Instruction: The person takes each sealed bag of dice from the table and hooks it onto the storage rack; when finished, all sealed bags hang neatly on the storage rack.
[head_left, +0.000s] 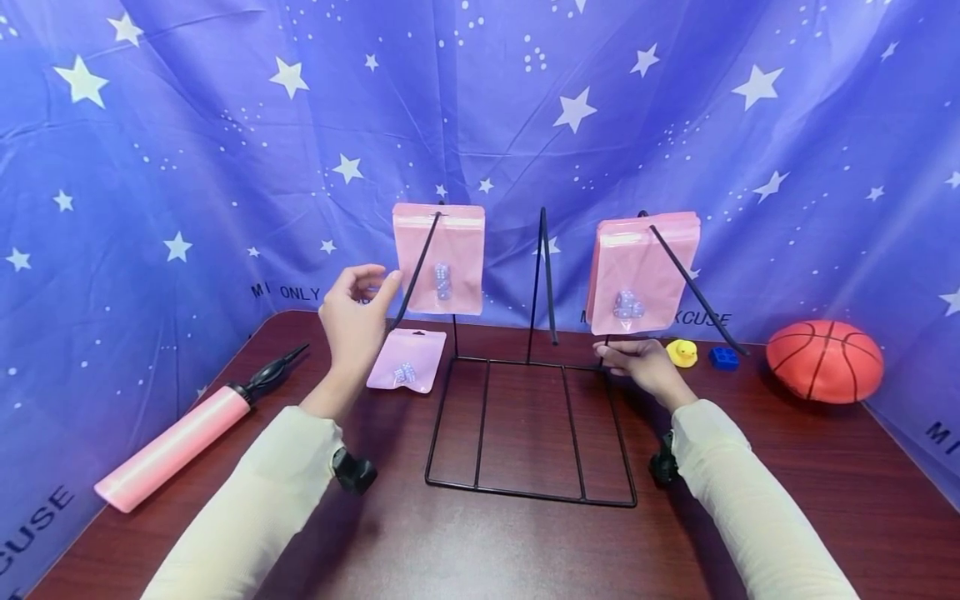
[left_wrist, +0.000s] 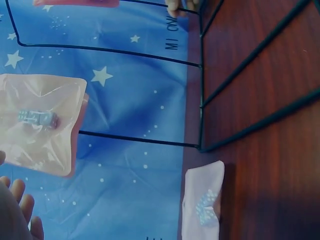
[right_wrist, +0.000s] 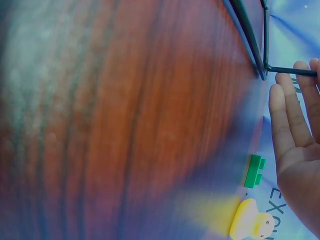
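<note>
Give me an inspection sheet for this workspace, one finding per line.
Surface: dark wood table.
Job's things: black wire rack; pink pouch hangs on its left hook, pouch stack on its right hook, loose pouch lies flat.
Clutter: pink pump, rubber duck, blue brick, basketball.
Grips: left hand raised by the left hook, fingers relaxed; right hand on the rack's right upright.
Cables: nothing seen.
Surroundings: starry blue cloth.

Two arms in long cream sleeves, bare left hand, bare right hand, black wrist-mounted cameras
</note>
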